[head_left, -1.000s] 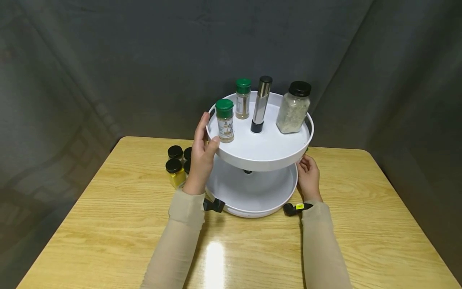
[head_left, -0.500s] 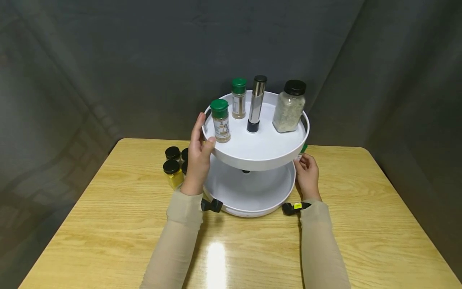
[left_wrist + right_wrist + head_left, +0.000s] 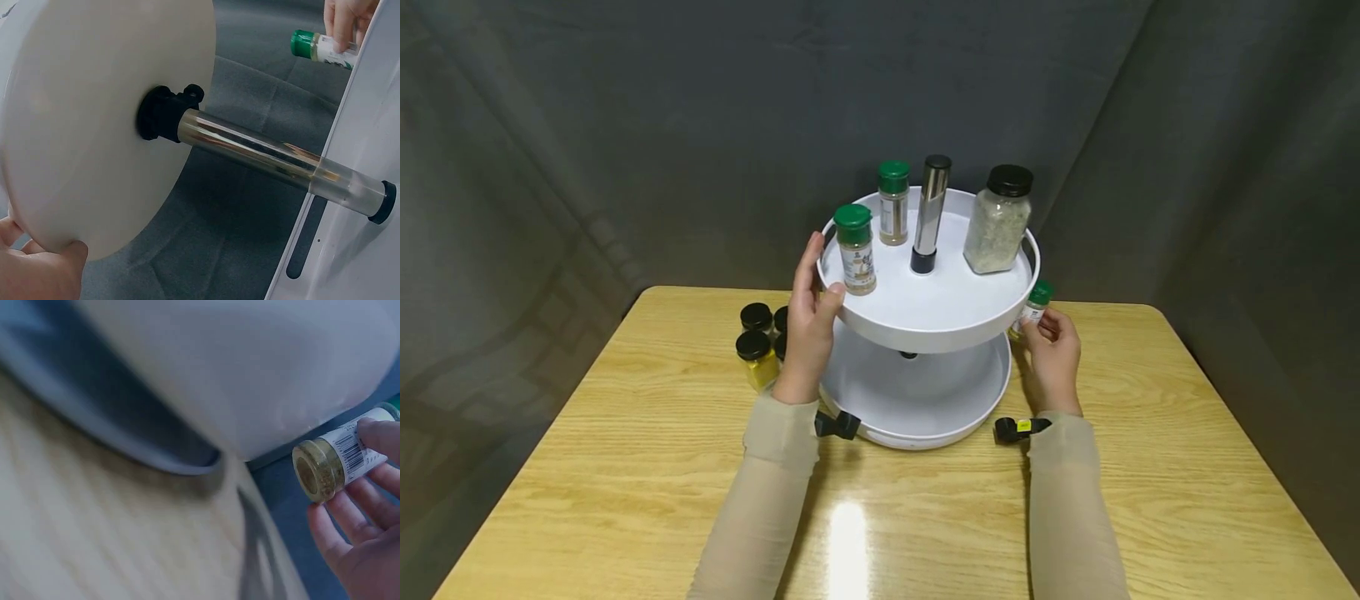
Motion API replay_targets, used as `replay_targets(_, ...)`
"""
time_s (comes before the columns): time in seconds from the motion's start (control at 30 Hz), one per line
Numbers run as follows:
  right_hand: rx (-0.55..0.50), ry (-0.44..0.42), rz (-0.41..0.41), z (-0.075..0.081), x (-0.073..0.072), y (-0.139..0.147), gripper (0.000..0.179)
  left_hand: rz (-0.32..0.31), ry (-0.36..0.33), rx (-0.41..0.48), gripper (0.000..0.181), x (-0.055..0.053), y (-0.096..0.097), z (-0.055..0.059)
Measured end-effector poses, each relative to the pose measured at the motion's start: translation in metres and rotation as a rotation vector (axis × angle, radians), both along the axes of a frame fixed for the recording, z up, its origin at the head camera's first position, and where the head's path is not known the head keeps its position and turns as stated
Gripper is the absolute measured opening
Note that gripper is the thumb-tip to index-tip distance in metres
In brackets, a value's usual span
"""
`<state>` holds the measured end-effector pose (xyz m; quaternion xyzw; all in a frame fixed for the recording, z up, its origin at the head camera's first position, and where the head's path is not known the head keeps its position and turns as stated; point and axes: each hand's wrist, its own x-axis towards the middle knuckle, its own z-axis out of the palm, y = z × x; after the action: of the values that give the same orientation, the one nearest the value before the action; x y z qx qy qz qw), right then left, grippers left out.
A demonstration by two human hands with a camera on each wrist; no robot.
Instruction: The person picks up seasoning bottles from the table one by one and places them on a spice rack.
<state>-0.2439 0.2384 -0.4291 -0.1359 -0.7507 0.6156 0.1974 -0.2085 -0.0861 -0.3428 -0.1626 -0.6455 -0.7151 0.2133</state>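
Head view: left hand (image 3: 809, 343) grips the upper tray's (image 3: 928, 335) left edge, right hand (image 3: 1055, 362) a green-capped jar (image 3: 1033, 312) beside the right edge.

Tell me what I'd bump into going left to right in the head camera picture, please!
Yellow jar, left hand, front green-capped shaker, back green-capped shaker, silver post, big pale jar, right hand.

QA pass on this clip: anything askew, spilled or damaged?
Nothing clearly wrong. The two green-capped shakers and the large jar stand capped on the upper tray, no spill visible. The pole looks slightly slanted in the head view, possibly just perspective. The bottle tilts, but the right hand holds it.
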Motion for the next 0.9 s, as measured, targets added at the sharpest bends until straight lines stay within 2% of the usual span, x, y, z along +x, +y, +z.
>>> replay_targets(0.27,0.12,0.059,-0.03,0.016,0.004,0.003,0.04,0.004,-0.002,0.004,0.082,-0.001,-0.001,-0.001)
replay_targets(0.47,0.199,0.049,-0.057,0.028,0.009,0.003,0.043,-0.012,0.006,0.015,0.088,-0.002,0.001,-0.002)
replay_targets(0.6,0.207,0.057,-0.06,0.036,0.013,0.002,0.044,-0.01,-0.001,0.01,0.09,-0.003,0.001,-0.003)
replay_targets(0.9,0.211,0.138,-0.089,0.055,0.02,-0.002,0.045,-0.01,0.004,0.013,0.085,-0.002,0.002,-0.002)
